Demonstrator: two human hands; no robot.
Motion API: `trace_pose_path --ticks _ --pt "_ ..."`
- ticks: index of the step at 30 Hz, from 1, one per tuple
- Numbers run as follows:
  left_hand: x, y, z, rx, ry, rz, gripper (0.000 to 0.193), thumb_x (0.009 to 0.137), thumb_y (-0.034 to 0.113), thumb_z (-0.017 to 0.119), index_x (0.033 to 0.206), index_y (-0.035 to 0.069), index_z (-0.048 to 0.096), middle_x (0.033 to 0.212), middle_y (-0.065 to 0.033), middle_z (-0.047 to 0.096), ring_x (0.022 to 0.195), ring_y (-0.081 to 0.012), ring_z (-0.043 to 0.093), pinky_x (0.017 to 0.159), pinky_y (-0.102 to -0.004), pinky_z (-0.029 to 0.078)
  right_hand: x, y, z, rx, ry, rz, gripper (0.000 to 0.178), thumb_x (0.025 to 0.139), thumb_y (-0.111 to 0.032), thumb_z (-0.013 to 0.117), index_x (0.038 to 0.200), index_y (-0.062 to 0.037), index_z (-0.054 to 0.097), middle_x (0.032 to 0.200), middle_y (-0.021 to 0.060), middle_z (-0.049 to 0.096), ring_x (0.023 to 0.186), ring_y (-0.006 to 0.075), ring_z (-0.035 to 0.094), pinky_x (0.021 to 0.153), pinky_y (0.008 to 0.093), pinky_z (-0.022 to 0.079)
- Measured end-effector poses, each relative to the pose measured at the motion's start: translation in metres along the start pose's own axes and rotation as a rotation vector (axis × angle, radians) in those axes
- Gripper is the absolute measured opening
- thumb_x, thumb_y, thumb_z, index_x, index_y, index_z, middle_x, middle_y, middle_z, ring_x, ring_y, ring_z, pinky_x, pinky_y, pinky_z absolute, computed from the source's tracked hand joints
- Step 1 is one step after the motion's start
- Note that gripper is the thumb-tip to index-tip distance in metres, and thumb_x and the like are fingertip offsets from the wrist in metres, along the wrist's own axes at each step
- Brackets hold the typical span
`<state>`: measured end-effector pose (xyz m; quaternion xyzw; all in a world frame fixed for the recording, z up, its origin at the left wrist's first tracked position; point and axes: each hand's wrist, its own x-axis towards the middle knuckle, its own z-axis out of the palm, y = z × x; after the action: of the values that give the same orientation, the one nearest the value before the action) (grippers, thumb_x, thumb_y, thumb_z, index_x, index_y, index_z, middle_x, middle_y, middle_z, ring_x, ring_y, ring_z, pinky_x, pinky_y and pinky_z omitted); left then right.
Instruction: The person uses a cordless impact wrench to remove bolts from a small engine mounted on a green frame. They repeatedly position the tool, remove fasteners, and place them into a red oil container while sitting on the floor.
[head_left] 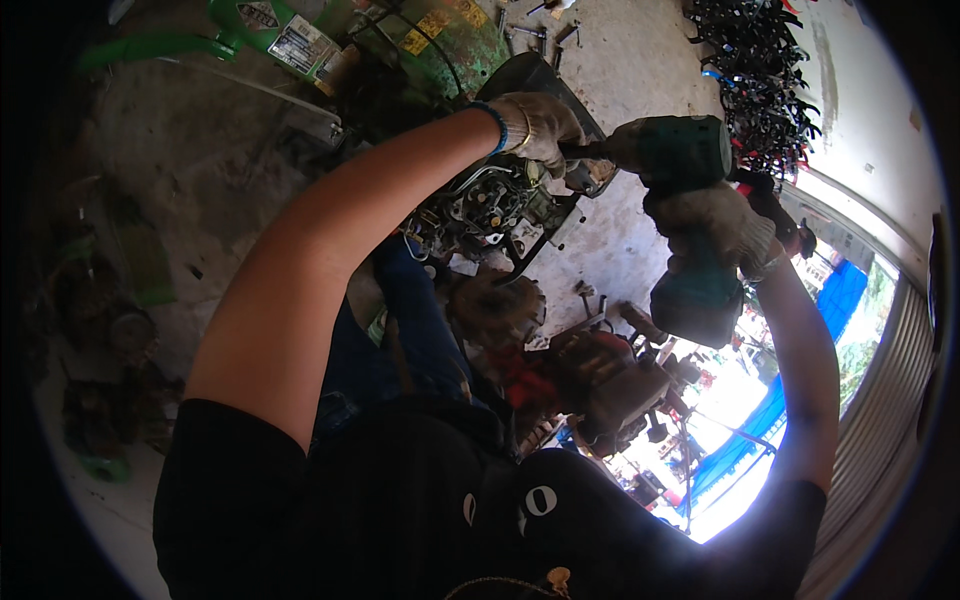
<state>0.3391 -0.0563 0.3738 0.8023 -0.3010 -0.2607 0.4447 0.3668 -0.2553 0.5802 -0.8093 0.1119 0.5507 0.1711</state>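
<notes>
My right hand (pixel 712 222), in a dirty work glove, is wrapped round the grip of a teal cordless impact wrench (pixel 685 152). The tool lies level, its dark nose pointing left toward an engine (pixel 488 208) with exposed metal parts and pipes. At that nose is my left hand (pixel 540 128), also gloved, with a blue band at the wrist. Its fingers curl down over the engine's right end; whatever they grip is hidden. Behind this hand stands a dark, flat-sided part (pixel 545 82) of the machine.
Green machinery (pixel 285 38) with labels stands at the far left. Loose tools (pixel 545 38) lie on the concrete floor beyond the engine. Many black parts (pixel 760 75) hang or pile along the right wall. A toothed round part (pixel 497 305) and red machinery (pixel 590 370) are close to my legs.
</notes>
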Motion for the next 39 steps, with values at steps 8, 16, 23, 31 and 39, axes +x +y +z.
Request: trace_pose_path --ticks 8,16,23,31,39 --pt "0.003 -0.001 0.013 -0.529 0.012 0.038 0.025 0.083 0.014 0.076 0.105 0.006 0.068 0.089 -0.0061 0.072 0.081 -0.0165 0.067 0.073 -0.0315 0.053 -0.008 0.009 0.019 0.339 -0.029 -0.07 0.02 0.089 -0.015 0.064 0.095 0.0029 0.07 0.074 0.0089 0.064 0.06 0.019 0.064 0.053 0.0363 0.056" --pt "0.002 0.012 0.017 -0.087 -0.13 -0.027 0.037 0.081 0.014 0.076 0.116 0.009 0.066 0.099 -0.0047 0.073 0.09 -0.0197 0.065 0.084 -0.0361 0.049 -0.036 0.011 0.043 0.337 0.053 0.022 0.031 0.081 -0.013 0.066 0.109 0.0005 0.066 0.071 0.0036 0.057 0.054 0.0145 0.054 0.05 0.0315 0.048" --pt "0.013 0.022 0.018 0.09 -0.238 0.027 0.042 0.075 0.025 0.079 0.115 0.019 0.067 0.101 -0.0052 0.071 0.094 -0.0229 0.065 0.083 -0.0399 0.05 -0.044 0.024 0.049 0.537 0.006 0.049 0.028 0.084 -0.009 0.067 0.109 0.0029 0.065 0.072 0.0042 0.056 0.053 0.0141 0.052 0.049 0.0317 0.049" --pt "0.009 0.017 0.023 0.235 -0.182 0.013 0.048 0.074 0.029 0.079 0.119 0.021 0.067 0.104 -0.0063 0.071 0.1 -0.0263 0.066 0.086 -0.041 0.051 -0.028 0.043 0.052 0.612 -0.065 0.046 0.029 0.085 -0.01 0.067 0.111 0.0035 0.066 0.074 0.0052 0.058 0.058 0.0141 0.056 0.053 0.0332 0.053" --pt "-0.003 0.016 0.024 0.079 -0.132 0.017 0.044 0.077 0.03 0.078 0.115 0.011 0.068 0.106 -0.011 0.071 0.1 -0.0273 0.067 0.088 -0.0373 0.05 -0.025 0.038 0.045 0.126 0.037 -0.121 0.033 0.079 -0.016 0.073 0.109 -0.0027 0.07 0.085 0.0078 0.069 0.065 0.015 0.065 0.058 0.0308 0.056"
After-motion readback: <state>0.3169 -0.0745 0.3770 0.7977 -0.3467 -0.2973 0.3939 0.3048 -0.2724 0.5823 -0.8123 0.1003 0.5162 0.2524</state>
